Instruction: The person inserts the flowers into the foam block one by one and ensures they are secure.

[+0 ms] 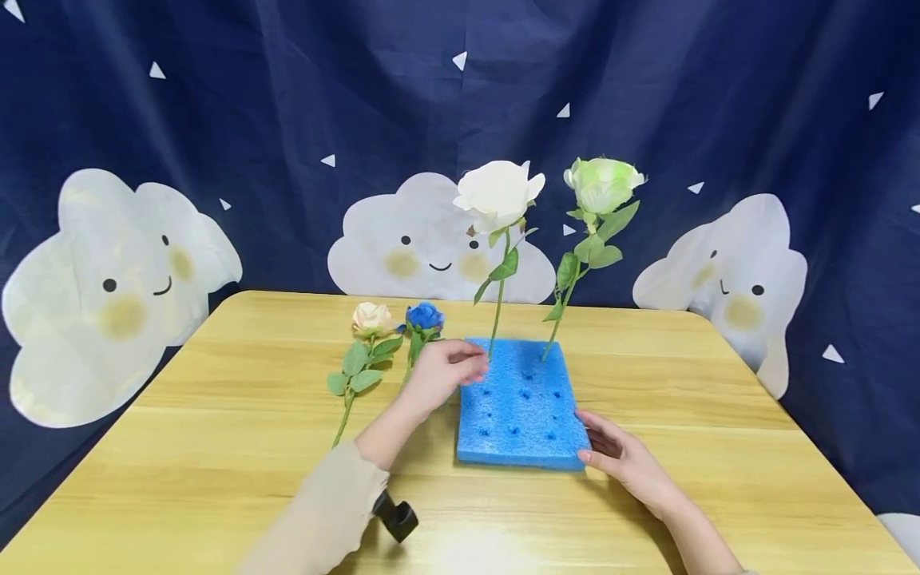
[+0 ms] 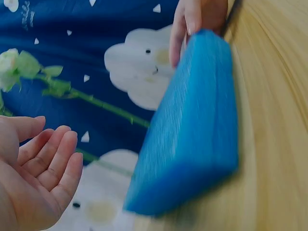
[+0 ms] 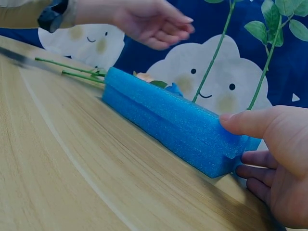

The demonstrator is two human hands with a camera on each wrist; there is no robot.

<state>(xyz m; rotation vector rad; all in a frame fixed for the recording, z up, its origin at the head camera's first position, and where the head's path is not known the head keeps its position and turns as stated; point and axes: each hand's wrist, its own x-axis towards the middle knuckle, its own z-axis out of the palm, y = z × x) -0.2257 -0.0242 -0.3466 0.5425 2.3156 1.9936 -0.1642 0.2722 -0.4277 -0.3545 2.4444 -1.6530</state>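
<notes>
A blue foam block point(image 1: 517, 443) with several small holes lies on the table. A white rose point(image 1: 497, 194) and a pale green rose point(image 1: 602, 185) stand upright in it, stems sunk near its far edge. My left hand point(image 1: 440, 375) hovers by the block's left side, near the white rose's stem; in the left wrist view its fingers are loosely bent with nothing between them. At the block's near right corner, my right hand point(image 3: 284, 159) holds the foam, thumb point(image 3: 240, 123) on one side of the corner and fingers on the other.
Left of the block lie a cream-pink rose point(image 1: 372, 319) and a blue rose point(image 1: 425, 316), the latter partly hidden behind my left hand. A black device point(image 1: 395, 515) sits at my left wrist. Behind the wooden table point(image 1: 216, 479) hangs a dark blue curtain point(image 1: 402, 88) with clouds.
</notes>
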